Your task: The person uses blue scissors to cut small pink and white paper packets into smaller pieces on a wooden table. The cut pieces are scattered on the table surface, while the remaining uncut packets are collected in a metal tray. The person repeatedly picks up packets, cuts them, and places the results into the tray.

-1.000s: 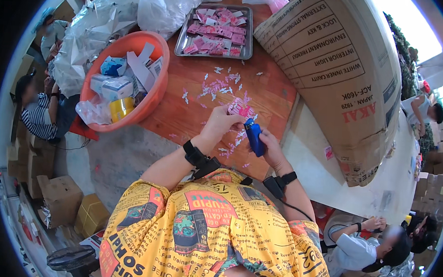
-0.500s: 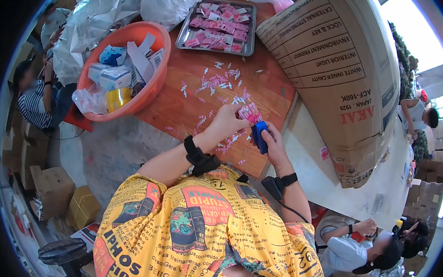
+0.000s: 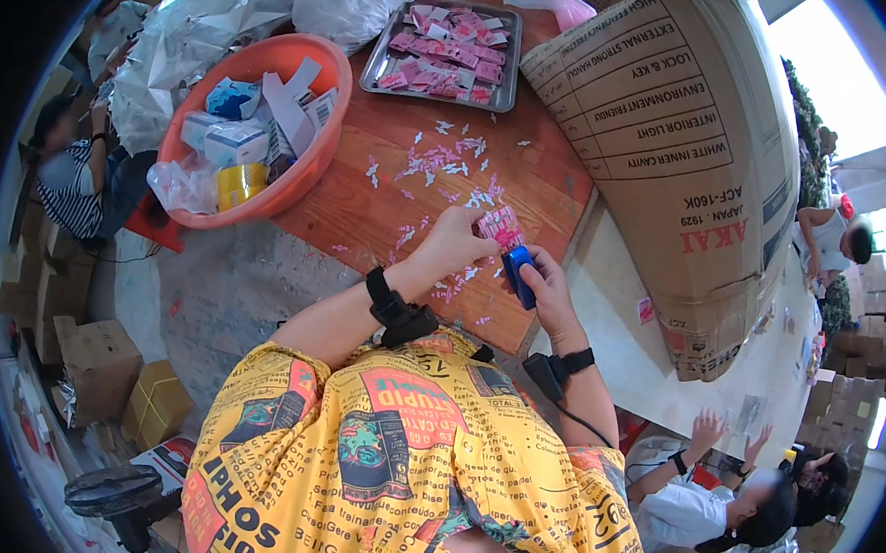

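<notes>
My left hand pinches a small stack of pink-and-white printed cards above the red-brown wooden tabletop. My right hand is wrapped round a blue hand punch, its upper end against the lower edge of the cards. Whether the punch is pressed down cannot be seen. Pink and white die-cut scraps lie scattered on the wood beyond and beneath my hands. Farther off, a metal tray holds many similar pink cards in loose piles.
An orange tub of boxes, paper and yellow tape stands left. Clear plastic bags lie behind it. A large cardboard carton leans in from the right. One person sits at lower right; others are at the left and far right.
My hands keep the same grip on the cards and punch, almost in place. The view has shifted slightly. The person at lower right has raised and parted their hands.
</notes>
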`<state>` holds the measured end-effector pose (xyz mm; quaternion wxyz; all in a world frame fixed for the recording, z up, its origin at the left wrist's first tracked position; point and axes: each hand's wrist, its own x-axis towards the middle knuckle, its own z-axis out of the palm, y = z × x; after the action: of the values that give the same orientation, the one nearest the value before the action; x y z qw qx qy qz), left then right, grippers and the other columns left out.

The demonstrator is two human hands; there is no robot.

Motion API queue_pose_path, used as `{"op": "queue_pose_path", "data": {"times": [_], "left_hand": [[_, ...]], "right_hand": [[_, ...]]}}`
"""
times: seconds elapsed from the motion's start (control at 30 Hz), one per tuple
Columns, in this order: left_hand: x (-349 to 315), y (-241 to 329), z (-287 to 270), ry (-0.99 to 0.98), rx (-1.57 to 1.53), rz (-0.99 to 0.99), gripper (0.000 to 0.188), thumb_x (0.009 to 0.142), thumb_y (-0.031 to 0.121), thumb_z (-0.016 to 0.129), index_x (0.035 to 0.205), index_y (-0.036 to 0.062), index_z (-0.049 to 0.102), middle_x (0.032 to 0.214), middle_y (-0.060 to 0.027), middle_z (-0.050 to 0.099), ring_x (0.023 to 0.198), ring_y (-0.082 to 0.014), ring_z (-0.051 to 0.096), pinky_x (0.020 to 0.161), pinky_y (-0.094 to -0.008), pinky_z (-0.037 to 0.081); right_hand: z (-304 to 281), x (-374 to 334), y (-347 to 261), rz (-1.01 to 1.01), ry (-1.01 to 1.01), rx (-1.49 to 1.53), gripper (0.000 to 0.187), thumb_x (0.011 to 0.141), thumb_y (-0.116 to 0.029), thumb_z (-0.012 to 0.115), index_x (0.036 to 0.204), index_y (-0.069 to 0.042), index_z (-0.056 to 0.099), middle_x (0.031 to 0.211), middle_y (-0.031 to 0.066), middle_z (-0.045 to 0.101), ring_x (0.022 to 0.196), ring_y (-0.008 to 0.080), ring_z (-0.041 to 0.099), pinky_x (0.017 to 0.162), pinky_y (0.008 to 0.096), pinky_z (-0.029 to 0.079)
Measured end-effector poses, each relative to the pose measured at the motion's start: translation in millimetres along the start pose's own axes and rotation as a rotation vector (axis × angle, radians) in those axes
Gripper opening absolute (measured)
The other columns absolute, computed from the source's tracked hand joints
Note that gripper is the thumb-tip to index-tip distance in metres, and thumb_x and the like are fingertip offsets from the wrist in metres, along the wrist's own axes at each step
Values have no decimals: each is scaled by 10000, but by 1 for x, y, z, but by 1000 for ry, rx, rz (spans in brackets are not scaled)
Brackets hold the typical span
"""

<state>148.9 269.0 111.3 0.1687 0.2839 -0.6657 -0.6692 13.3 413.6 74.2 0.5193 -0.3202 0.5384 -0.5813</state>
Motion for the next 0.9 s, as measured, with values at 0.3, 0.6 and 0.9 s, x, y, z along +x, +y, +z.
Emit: {"op": "queue_pose_path", "data": {"times": [0.3, 0.6, 0.9], "left_hand": [[3, -7, -1, -30, 34, -18, 198, 701, 82, 649, 858, -33, 611, 661, -50, 610, 557, -86, 561, 500, -235, 457], [2, 5, 6, -82, -18, -56, 271, 729, 151, 695, 924, -7, 590, 710, -36, 603, 594, -72, 547, 528, -224, 449], [3, -17, 17, -209, -139, 105, 222, 767, 170, 684, 911, 32, 589, 765, -12, 599, 644, -58, 536, 554, -218, 438]], "right_hand": [[0, -1, 1, 21, 16, 21, 328, 871, -208, 547, 1126, -17, 470, 927, 101, 595, 791, 159, 593, 684, 274, 493], [3, -5, -3, -5, 69, -9, 312, 853, -254, 570, 1070, -45, 491, 900, 71, 594, 776, 136, 583, 681, 260, 485], [7, -10, 4, -78, 116, -22, 237, 863, -150, 566, 1051, -27, 492, 878, 51, 592, 755, 99, 563, 640, 236, 474]]}}
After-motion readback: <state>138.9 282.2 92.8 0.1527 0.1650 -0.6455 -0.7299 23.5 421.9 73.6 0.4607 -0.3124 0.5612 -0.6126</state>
